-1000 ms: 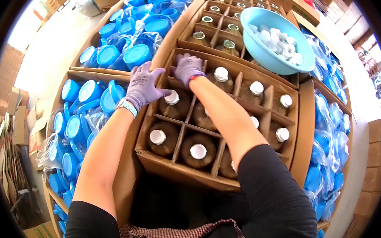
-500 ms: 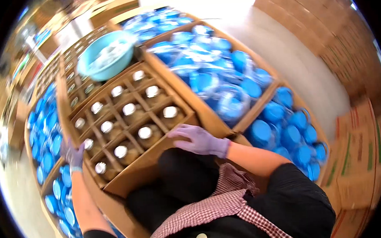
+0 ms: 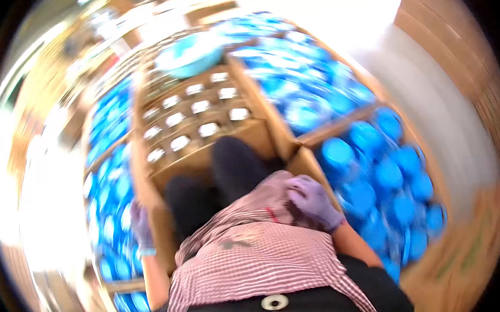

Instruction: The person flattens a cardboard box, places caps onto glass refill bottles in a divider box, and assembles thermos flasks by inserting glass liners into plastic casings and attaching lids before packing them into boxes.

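My right hand, in a purple glove, is beside the raised cardboard flap at my right. Its fingers are curled against the edge of the checked apron; whether they grip the cloth is hidden. My left hand, also gloved, hangs at the cardboard wall on my left, near blue-lidded jars. Motion smears its fingers. In front of my knees stands a divided carton with several white-capped bottles upright in its compartments.
Right of me are cartons of blue-lidded clear jars, with more wrapped ones behind. A light-blue basin sits on the far divided cartons. Stacked brown cartons line the right side, beyond a strip of floor.
Both hands have drawn back toward my body, away from the bottle carton. The right hand's fingers went from spread to curled. My view has tilted down and shifted left.
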`<move>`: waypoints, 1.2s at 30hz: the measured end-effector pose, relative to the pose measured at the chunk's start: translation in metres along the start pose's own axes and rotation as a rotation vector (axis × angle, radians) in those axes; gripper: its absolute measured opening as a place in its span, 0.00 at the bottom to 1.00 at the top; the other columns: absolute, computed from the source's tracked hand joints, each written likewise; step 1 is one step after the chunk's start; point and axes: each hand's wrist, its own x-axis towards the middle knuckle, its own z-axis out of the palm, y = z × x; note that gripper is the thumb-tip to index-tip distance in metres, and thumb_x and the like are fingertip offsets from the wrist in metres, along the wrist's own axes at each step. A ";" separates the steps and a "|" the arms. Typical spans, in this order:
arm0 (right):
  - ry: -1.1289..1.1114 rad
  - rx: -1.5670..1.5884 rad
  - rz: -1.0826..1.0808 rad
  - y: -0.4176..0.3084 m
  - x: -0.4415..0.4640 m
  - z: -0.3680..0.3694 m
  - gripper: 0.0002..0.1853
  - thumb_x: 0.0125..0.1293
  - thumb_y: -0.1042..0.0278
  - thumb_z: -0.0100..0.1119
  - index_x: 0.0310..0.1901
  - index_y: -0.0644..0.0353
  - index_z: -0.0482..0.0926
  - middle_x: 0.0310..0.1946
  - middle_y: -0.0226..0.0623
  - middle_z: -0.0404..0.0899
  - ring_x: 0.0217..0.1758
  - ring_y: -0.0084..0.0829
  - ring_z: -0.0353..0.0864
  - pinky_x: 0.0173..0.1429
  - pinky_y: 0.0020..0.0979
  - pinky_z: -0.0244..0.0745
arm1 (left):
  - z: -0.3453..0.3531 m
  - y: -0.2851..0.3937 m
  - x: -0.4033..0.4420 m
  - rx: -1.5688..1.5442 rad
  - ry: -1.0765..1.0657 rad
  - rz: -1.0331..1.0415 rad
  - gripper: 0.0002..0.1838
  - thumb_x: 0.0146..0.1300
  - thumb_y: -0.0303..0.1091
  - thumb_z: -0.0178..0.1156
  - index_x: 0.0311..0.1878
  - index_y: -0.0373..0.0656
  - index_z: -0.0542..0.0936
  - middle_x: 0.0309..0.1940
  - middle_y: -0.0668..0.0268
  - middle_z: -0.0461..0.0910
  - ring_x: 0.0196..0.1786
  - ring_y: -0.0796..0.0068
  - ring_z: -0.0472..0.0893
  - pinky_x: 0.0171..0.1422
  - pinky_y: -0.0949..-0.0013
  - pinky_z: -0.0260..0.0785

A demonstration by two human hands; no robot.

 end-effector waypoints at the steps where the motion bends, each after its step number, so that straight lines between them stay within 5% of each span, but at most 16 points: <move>1: -0.036 -0.018 -0.010 -0.004 0.013 0.003 0.12 0.66 0.69 0.63 0.48 0.61 0.86 0.46 0.46 0.86 0.53 0.48 0.84 0.61 0.41 0.79 | 0.038 0.092 -0.035 -0.032 -0.080 -0.093 0.22 0.75 0.24 0.56 0.71 0.35 0.74 0.57 0.63 0.82 0.56 0.72 0.80 0.62 0.68 0.74; 2: -0.002 0.016 -0.059 0.014 0.022 0.013 0.13 0.65 0.72 0.62 0.50 0.63 0.86 0.47 0.47 0.86 0.54 0.47 0.84 0.62 0.41 0.79 | 0.026 0.068 -0.041 0.048 0.088 -0.057 0.21 0.74 0.29 0.59 0.68 0.35 0.77 0.52 0.66 0.83 0.52 0.74 0.80 0.60 0.69 0.74; 4: -0.020 0.019 -0.056 0.012 0.042 0.029 0.13 0.67 0.75 0.60 0.51 0.68 0.85 0.47 0.50 0.86 0.53 0.49 0.84 0.63 0.41 0.78 | 0.009 0.079 -0.058 0.402 -0.009 -0.129 0.23 0.72 0.37 0.64 0.65 0.36 0.80 0.53 0.61 0.85 0.55 0.72 0.81 0.62 0.68 0.74; 6: -0.083 0.109 0.033 0.056 0.049 0.051 0.14 0.71 0.70 0.59 0.53 0.68 0.84 0.53 0.49 0.85 0.58 0.45 0.82 0.67 0.40 0.75 | 0.005 0.052 -0.081 -0.048 0.040 -0.388 0.25 0.75 0.44 0.63 0.67 0.38 0.79 0.59 0.61 0.84 0.60 0.71 0.81 0.68 0.64 0.71; 7: -0.125 0.206 0.177 0.096 0.053 0.071 0.17 0.74 0.65 0.57 0.57 0.69 0.82 0.57 0.48 0.83 0.62 0.42 0.81 0.69 0.39 0.74 | 0.015 0.042 -0.090 -0.398 0.076 -0.503 0.25 0.75 0.47 0.62 0.66 0.39 0.80 0.59 0.61 0.84 0.59 0.70 0.81 0.68 0.62 0.71; 9: -0.324 0.799 0.806 0.166 0.064 0.095 0.22 0.81 0.57 0.50 0.64 0.65 0.80 0.59 0.41 0.84 0.61 0.38 0.83 0.69 0.37 0.75 | 0.029 -0.005 -0.102 -0.463 0.123 -0.844 0.27 0.77 0.55 0.57 0.66 0.42 0.80 0.60 0.61 0.84 0.60 0.65 0.81 0.70 0.55 0.70; 10: -0.421 0.924 0.924 0.154 0.062 0.100 0.25 0.81 0.53 0.49 0.66 0.65 0.78 0.60 0.42 0.83 0.63 0.38 0.81 0.70 0.37 0.74 | 0.039 -0.021 -0.107 -0.338 0.112 -0.960 0.30 0.80 0.58 0.50 0.68 0.42 0.78 0.61 0.60 0.83 0.63 0.62 0.80 0.73 0.49 0.67; 11: -0.516 1.028 1.052 0.134 0.063 0.105 0.27 0.82 0.50 0.47 0.68 0.64 0.77 0.62 0.43 0.82 0.65 0.38 0.80 0.72 0.37 0.73 | 0.027 -0.133 -0.108 -0.711 -0.130 -1.076 0.35 0.77 0.61 0.54 0.75 0.44 0.72 0.72 0.59 0.75 0.68 0.57 0.77 0.73 0.49 0.66; 12: -0.540 1.081 1.110 0.128 0.074 0.108 0.27 0.82 0.50 0.47 0.68 0.65 0.77 0.62 0.43 0.82 0.65 0.38 0.80 0.72 0.37 0.73 | 0.041 -0.115 -0.114 -0.421 -0.036 -1.070 0.35 0.77 0.60 0.54 0.74 0.44 0.72 0.72 0.59 0.76 0.68 0.57 0.77 0.73 0.49 0.66; 17: -0.387 0.871 0.917 0.160 0.157 0.121 0.27 0.82 0.50 0.46 0.67 0.65 0.77 0.64 0.43 0.81 0.65 0.39 0.79 0.73 0.37 0.72 | 0.075 -0.131 -0.080 -0.004 -0.022 -1.023 0.32 0.77 0.56 0.55 0.73 0.43 0.74 0.71 0.60 0.77 0.67 0.58 0.77 0.72 0.50 0.67; 22: -0.364 0.711 0.962 0.185 0.169 0.112 0.28 0.82 0.51 0.45 0.67 0.66 0.77 0.65 0.44 0.80 0.66 0.40 0.79 0.73 0.38 0.71 | 0.091 -0.145 -0.034 0.183 -0.052 -1.026 0.29 0.77 0.53 0.56 0.71 0.43 0.75 0.69 0.60 0.78 0.66 0.59 0.78 0.71 0.52 0.68; 33: -0.370 0.609 0.883 0.185 0.176 0.104 0.28 0.83 0.51 0.43 0.67 0.68 0.77 0.67 0.45 0.78 0.68 0.41 0.77 0.74 0.38 0.70 | 0.089 -0.143 -0.041 0.275 -0.174 -0.902 0.24 0.76 0.44 0.59 0.68 0.41 0.78 0.66 0.62 0.80 0.65 0.62 0.79 0.70 0.55 0.70; 36: -0.378 0.610 0.905 0.187 0.168 0.106 0.28 0.83 0.51 0.43 0.67 0.68 0.76 0.68 0.45 0.78 0.68 0.42 0.77 0.74 0.38 0.70 | 0.078 -0.126 -0.029 0.046 -0.214 -0.775 0.22 0.76 0.42 0.59 0.67 0.41 0.79 0.66 0.63 0.81 0.64 0.62 0.79 0.69 0.56 0.70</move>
